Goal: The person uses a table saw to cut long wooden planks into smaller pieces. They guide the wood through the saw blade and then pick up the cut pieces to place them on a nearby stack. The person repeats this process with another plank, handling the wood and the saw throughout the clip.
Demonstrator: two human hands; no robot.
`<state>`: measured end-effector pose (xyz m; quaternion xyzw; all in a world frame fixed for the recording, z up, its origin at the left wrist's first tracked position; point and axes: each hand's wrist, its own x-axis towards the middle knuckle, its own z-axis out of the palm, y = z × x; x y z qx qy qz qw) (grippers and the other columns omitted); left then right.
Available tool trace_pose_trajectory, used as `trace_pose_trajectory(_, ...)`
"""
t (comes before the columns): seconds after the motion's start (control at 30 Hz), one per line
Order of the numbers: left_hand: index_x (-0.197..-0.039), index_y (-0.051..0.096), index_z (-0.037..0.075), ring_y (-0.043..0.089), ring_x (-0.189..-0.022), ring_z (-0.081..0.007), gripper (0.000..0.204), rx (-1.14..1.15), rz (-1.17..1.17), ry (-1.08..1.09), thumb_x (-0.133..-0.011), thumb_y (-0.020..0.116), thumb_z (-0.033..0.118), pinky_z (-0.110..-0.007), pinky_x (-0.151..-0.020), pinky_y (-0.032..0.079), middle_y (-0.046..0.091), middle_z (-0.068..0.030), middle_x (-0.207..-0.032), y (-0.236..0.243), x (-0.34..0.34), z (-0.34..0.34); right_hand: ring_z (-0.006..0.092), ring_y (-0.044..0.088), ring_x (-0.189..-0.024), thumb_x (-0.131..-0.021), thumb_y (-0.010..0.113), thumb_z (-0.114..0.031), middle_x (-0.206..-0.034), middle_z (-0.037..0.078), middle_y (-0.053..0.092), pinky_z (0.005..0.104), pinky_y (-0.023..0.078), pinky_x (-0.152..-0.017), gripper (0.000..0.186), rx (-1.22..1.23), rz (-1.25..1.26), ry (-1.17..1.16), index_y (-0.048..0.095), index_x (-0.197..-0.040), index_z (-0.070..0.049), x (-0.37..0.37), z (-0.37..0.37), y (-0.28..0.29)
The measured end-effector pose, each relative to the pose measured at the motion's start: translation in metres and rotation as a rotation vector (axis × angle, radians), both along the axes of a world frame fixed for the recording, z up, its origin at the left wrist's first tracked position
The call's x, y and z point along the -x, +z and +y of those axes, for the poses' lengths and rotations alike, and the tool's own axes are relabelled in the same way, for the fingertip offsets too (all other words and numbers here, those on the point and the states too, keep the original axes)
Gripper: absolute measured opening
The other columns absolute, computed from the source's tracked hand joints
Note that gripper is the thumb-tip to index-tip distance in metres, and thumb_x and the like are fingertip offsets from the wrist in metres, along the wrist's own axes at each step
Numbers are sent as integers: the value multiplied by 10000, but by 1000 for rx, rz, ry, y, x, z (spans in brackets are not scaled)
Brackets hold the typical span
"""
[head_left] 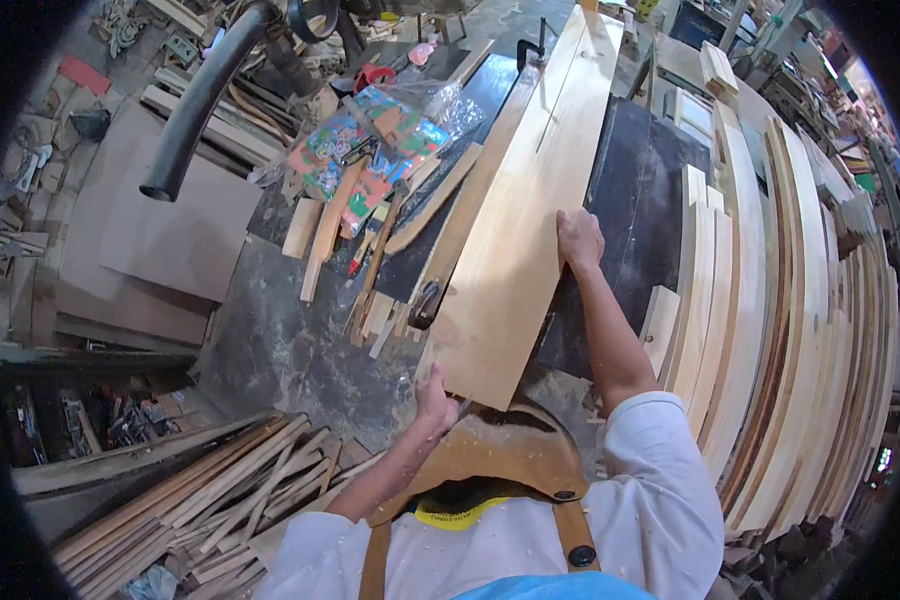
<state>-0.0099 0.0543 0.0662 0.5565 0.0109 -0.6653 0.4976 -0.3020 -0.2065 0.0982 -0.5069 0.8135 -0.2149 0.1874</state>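
Observation:
A long, wide pale wooden board (505,270) stretches away from my body across the dark workbench. My left hand (436,402) grips its near left corner, with the fingertips up against the edge. Farther along, my right hand (579,240) is closed on the board's right edge, knuckles up. A narrower wooden strip (475,200) runs along the board's left side. Beside that strip's near end sits a dark metal clamp (426,304), and another black clamp (532,48) stands near the far end.
Left of the board lie wood offcuts (378,315), a paintbrush (368,238) and a colourful plastic sheet (345,140). A black pipe (205,105) hangs at upper left. Planks (740,290) are stacked on the right; thin wood strips (240,490) pile at lower left.

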Motion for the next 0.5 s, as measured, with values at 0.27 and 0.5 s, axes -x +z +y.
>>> trace_pose_trajectory(0.27,-1366,469,28,576,-1201,-305,442,82,120,40,-1030,548,303,-535,-974,491,578,-123,-1304,-32,3,3,419,607,-1108,-949,529,-492,-1159,213,646,508,480,-934,484,58,50,6,630,-1179,-78,-18,51,-19)
trace_pose_trajectory(0.5,-1389,439,-6,565,-1171,-329,500,116,-229,-316,-990,595,252,-498,-991,474,560,-148,-1299,13,-26,17,409,613,-1126,-951,499,-536,-1158,214,668,508,478,-939,517,68,81,13,649,-1135,-77,-14,46,-32)
